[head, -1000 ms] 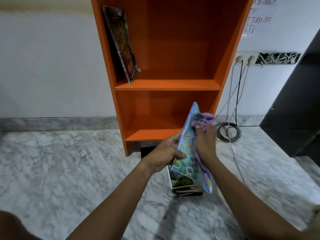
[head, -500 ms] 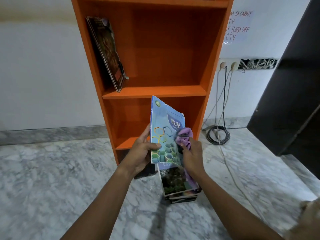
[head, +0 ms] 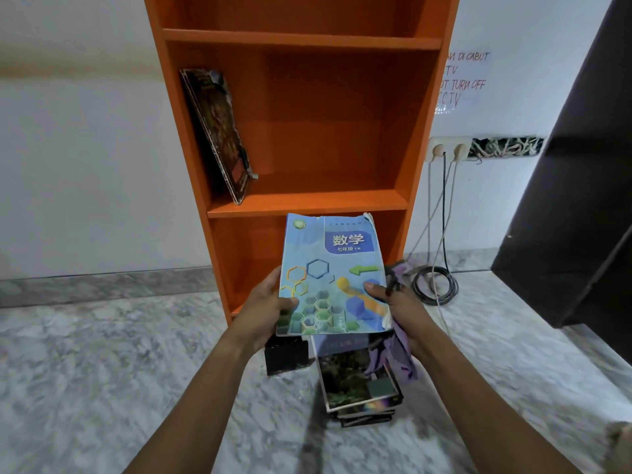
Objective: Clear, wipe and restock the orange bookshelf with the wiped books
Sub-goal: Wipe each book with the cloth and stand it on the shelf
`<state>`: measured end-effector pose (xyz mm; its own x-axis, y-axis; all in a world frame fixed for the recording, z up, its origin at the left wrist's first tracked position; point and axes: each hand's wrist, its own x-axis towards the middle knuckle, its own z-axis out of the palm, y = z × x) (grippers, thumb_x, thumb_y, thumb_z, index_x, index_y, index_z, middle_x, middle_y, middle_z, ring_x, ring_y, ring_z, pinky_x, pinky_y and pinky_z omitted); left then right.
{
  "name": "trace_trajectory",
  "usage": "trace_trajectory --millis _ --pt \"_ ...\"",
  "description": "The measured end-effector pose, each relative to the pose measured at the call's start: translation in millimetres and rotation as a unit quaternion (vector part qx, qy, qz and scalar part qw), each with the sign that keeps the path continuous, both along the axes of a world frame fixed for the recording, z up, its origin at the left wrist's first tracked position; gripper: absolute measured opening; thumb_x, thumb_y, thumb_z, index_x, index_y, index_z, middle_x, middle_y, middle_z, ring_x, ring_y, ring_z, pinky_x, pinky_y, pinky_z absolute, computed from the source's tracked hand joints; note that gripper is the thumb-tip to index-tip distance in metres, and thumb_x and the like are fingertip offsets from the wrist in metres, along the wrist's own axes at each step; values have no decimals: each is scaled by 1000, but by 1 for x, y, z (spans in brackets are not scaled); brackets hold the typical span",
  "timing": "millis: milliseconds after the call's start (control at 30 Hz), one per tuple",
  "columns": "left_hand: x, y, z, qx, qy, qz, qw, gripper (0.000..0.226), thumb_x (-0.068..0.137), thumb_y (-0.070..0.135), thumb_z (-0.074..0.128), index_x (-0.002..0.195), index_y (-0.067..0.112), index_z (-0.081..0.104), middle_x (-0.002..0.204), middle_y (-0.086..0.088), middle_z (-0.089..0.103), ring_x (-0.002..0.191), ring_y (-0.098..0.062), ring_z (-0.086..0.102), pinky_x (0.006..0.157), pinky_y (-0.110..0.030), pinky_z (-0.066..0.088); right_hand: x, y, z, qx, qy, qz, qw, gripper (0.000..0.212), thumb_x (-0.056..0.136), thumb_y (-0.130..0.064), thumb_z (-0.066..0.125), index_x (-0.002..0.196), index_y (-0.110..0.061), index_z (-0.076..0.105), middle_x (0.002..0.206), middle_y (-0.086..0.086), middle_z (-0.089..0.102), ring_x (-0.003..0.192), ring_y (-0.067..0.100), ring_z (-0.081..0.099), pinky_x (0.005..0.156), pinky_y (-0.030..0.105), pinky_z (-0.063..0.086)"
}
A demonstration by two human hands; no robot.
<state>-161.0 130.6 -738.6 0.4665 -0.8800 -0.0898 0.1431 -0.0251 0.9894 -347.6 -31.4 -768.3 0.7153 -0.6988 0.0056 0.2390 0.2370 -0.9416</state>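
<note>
Orange bookshelf (head: 325, 131) stands at 12 o'clock on my head camera, against a white wall. One dark book (head: 219, 131) leans on its left side wall, at 11 o'clock, with its foot on the middle shelf.

In the middle of my screen I see the blue book (head: 333, 275), held up in front of the low shelf with its cover facing me. The left hand (head: 266, 309) grips its bottom left edge, at 8 o'clock from the book, with the thumb curled over the cover. The right hand (head: 400, 302) grips the right edge, at 4 o'clock from the book, with the thumb pressed on the cover. A purple cloth (head: 396, 360) is bunched in that same hand and hangs down below it.

At 6 o'clock, under the blue book, a stack of books (head: 359, 388) lies on the marble floor (head: 102, 371). A small black thing (head: 285, 354) stands just beside the stack, near the foot of the bookshelf. At 2 o'clock I see a wall socket (head: 448, 150) with two plugs. The cables (head: 434, 285) run down to a coil on the floor at 3 o'clock.
</note>
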Motion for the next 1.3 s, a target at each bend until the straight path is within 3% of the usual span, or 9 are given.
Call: trace_trajectory --millis 100,200,367,467,633,800,1067,1200,1300 --pt "-8 -5 1 70 -92 75 990 77 97 13 66 160 27 24 154 -3 47 120 -20 60 86 -36 57 13 10 3 -200 64 -79 975 14 96 -9 67 103 3 66 104 24 72 97 38 70 87 52 57" --pt "-19 -12 15 6 69 65 995 80 91 41 70 157 34 26 132 3 60 95 -18 70 74 -37 59 25 38 5 -438 133 -83 885 23 85 -1 57 73 -20 58 73 -5 61 68 12 54 65 31 43" --pt "-10 -8 24 -14 272 100 957 71 90 50 68 140 4 51 114 -25 71 95 -36 73 79 -44 59 36 78 1 -624 200 -55 753 41 76 -21 51 113 -19 69 108 -3 66 95 21 59 75 38 51" --pt "-13 -4 18 -63 269 105 955 53 104 43 47 141 6 55 121 -20 71 108 -34 70 89 -45 57 36 78 5 -554 213 47 804 75 74 -24 54 149 -27 49 155 -8 38 141 9 37 113 27 34" --pt "-35 0 20 -87 266 -36 960 46 107 40 38 142 15 55 136 -17 64 126 -30 62 102 -43 53 47 77 15 -373 102 35 922 77 84 -41 53 156 -50 28 167 -30 3 154 -3 5 126 42 20" --pt "-48 2 20 -50 222 -97 969 49 100 42 44 135 12 63 129 -16 69 116 -29 68 93 -40 58 60 57 32 -465 138 -158 860 62 99 -67 33 152 -37 42 167 -6 22 155 10 17 121 55 24" --pt "-37 7 22 -92 233 -58 966 38 105 32 41 125 13 67 125 -16 71 108 -34 71 92 -49 59 52 29 36 -283 25 -121 951 23 110 -19 44 118 -19 65 77 -6 62 73 3 59 77 34 49" --pt "-24 9 30 -127 239 -33 962 48 100 36 45 139 10 57 135 -14 65 122 -33 64 103 -51 51 40 27 6 -207 92 -97 969 28 109 -6 40 92 1 62 79 12 64 74 14 55 80 33 44" --pt "-10 11 36 -157 254 -18 954 49 102 38 44 141 10 56 138 -15 63 126 -36 61 107 -56 48 33 30 -15 -53 90 -46 993 45 105 -23 51 129 15 54 118 44 56 108 49 60 104 58 46"
